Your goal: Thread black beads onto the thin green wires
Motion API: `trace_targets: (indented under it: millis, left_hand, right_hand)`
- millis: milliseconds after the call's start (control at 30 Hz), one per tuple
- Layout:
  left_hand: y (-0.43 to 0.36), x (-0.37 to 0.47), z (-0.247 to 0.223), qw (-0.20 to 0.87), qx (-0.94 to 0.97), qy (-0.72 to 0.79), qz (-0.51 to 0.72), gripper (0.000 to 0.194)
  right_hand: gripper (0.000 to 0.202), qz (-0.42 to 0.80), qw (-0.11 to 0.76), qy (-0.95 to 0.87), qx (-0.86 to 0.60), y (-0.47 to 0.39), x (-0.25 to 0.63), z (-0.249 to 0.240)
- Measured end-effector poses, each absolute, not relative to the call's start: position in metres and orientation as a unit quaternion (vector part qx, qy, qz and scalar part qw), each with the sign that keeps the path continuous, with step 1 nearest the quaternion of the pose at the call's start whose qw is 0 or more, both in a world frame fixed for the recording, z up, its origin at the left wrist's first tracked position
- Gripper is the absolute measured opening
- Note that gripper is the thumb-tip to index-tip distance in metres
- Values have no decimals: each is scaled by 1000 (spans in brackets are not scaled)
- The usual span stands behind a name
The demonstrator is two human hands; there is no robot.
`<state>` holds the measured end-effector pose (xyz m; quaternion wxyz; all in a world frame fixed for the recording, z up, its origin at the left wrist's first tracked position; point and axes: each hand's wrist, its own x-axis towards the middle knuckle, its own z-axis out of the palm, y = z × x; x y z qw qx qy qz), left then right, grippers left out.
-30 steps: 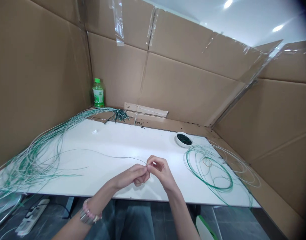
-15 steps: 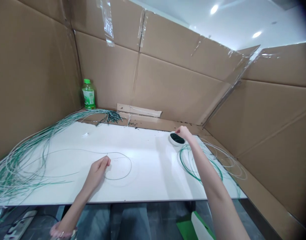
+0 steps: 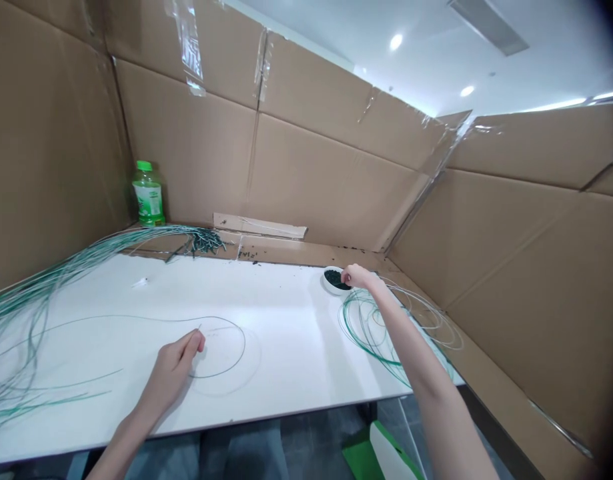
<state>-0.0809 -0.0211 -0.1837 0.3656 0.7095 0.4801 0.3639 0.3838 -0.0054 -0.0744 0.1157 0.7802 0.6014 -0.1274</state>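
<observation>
My left hand [image 3: 175,365] is closed in a pinch on a thin green wire [image 3: 245,344], above the white table [image 3: 281,347]. The wire's short tip pokes up past the fingertips, and the rest curves round in a loop and runs off to the left. At the far right of the table stands a small white bowl [image 3: 330,289] of tiny dark pieces [image 3: 335,277]. My right hand [image 3: 359,275] reaches over its rim, fingers bent together and touching the pieces. Whatever lies between those fingertips is too small to make out.
Coiled green and white wires [image 3: 353,327] lie under my right forearm. A large wire bundle [image 3: 36,293] covers the left side, its dark ends [image 3: 206,240] at the back. A green bottle [image 3: 149,197] stands in the corner. Cardboard walls [image 3: 306,160] enclose the table.
The view has turned to the right. My right fingers have gone from the bowl's back edge down to the dark pieces on its right side. My left hand keeps its pinch on the wire.
</observation>
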Motion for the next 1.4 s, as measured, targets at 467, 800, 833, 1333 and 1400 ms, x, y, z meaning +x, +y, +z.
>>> trace_targets:
  millis: [467, 800, 833, 1333, 1400]
  left_hand:
    - [-20, -81, -187, 362, 731, 463, 346, 41]
    - [-25, -75, -182, 367, 726, 457, 360, 41]
    - [-25, -74, -182, 368, 726, 456, 360, 41]
    - [-27, -77, -182, 388, 722, 455, 349, 41]
    - [-26, -77, -182, 389, 724, 453, 346, 41]
  right_hand:
    - [30, -106, 115, 565, 810, -15, 383, -62]
    - [32, -102, 168, 567, 800, 31, 355, -99]
    - [32, -99, 166, 568, 800, 32, 356, -101]
    - [29, -73, -78, 610, 785, 18, 365, -92]
    - [29, -86, -122, 627, 765, 17, 350, -101]
